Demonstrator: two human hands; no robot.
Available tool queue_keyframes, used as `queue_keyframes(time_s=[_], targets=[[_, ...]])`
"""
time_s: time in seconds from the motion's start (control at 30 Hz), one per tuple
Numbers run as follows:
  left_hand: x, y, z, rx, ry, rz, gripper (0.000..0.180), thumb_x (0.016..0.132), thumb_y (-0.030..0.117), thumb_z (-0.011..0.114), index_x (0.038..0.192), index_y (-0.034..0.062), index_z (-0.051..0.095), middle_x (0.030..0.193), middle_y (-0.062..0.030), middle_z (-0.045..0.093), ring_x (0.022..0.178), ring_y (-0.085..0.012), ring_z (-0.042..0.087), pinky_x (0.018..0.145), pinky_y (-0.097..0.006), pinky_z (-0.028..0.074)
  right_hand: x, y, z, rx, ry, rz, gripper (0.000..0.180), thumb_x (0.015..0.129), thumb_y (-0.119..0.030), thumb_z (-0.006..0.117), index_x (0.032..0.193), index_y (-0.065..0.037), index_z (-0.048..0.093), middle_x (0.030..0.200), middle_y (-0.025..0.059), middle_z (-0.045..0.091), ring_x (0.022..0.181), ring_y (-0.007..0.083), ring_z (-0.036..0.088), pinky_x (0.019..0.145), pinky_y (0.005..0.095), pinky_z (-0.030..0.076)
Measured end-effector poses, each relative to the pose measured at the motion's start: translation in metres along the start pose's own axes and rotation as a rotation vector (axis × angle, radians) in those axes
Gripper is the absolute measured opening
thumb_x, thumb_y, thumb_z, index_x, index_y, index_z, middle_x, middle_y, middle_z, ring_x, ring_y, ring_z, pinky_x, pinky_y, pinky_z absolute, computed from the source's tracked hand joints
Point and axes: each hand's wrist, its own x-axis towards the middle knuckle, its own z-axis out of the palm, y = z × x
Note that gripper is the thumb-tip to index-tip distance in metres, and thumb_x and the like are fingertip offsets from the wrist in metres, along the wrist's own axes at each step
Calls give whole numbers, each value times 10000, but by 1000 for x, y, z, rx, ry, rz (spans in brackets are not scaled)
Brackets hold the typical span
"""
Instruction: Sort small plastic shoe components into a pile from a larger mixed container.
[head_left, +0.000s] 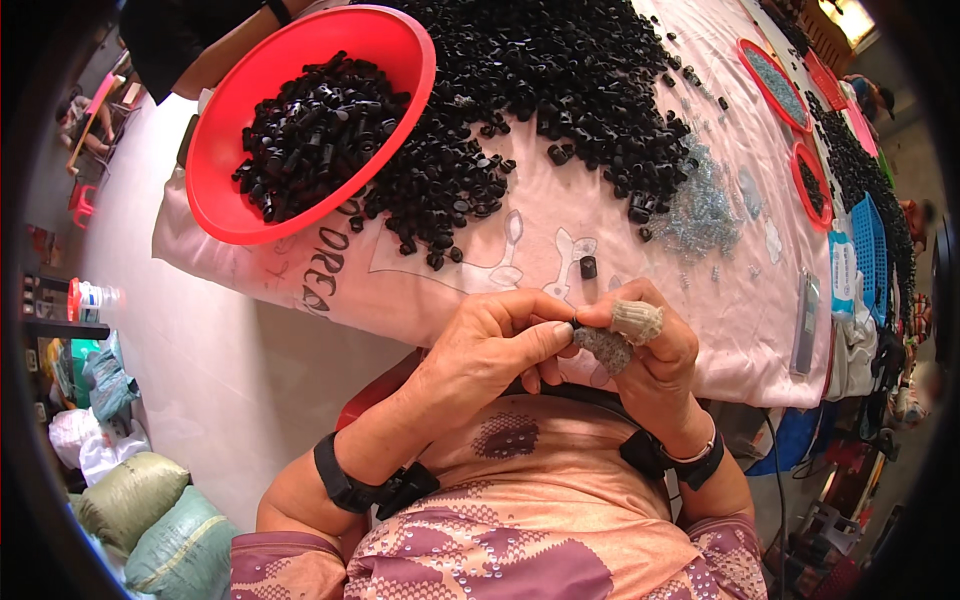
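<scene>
Close to the table's near edge, my two hands meet fingertip to fingertip. My left hand (490, 338) pinches with thumb and forefinger at a small dark piece (574, 324), mostly hidden by the fingers. My right hand (672, 352) is closed on the same spot from the other side. Knitted finger covers, one beige (637, 321) and one grey (602, 350), are on fingers of that hand. Just beyond my fingertips a single short black cylindrical cap (588, 267) stands on the pink cloth (440, 305).
A large heap of small black plastic parts (560, 70) spreads over the far side. The red bowl (424, 95) at left holds more. Tiny clear pieces (705, 210) lie at right, near red baskets (813, 205) and a blue basket (870, 250). Another person's arm (235, 50) is behind the bowl.
</scene>
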Motion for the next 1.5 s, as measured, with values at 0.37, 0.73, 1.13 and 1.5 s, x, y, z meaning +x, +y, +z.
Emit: queue_keyframes(time_s=[0.37, 0.73, 1.13, 1.5], targets=[[-2, 1, 3, -33, 47, 33, 156, 927, 178, 621, 1001, 46, 659, 771, 7, 620, 674, -41, 550, 572, -173, 400, 0, -8, -6, -84, -86, -52, 375, 764, -35, 769, 1128, -49, 680, 908, 66, 600, 809, 173, 622, 674, 269, 502], [0, -8, 8, 68, 105, 59, 64, 903, 74, 628, 953, 35, 638, 852, 39, 566, 743, -5, 493, 636, -180, 423, 12, -7, -5, -732, -165, -285, 340, 647, -289, 778, 795, -23, 626, 764, 103, 547, 680, 298, 552, 603, 414, 414], [0, -7, 4, 336, 76, 109, 243, 949, 211, 607, 1007, -8, 696, 896, -30, 519, 796, -111, 491, 723, -252, 433, 11, 0, -7, -767, -113, -334, 270, 659, -231, 756, 680, -54, 553, 684, 88, 529, 636, 278, 547, 606, 401, 413], [1, -10, 3, 359, 48, 210, 259, 972, 212, 587, 953, -25, 691, 886, -30, 525, 874, -124, 476, 774, -273, 397, 8, 3, -4, -748, -162, -340, 287, 694, -233, 766, 674, -65, 534, 669, 79, 527, 596, 268, 550, 558, 387, 417]])
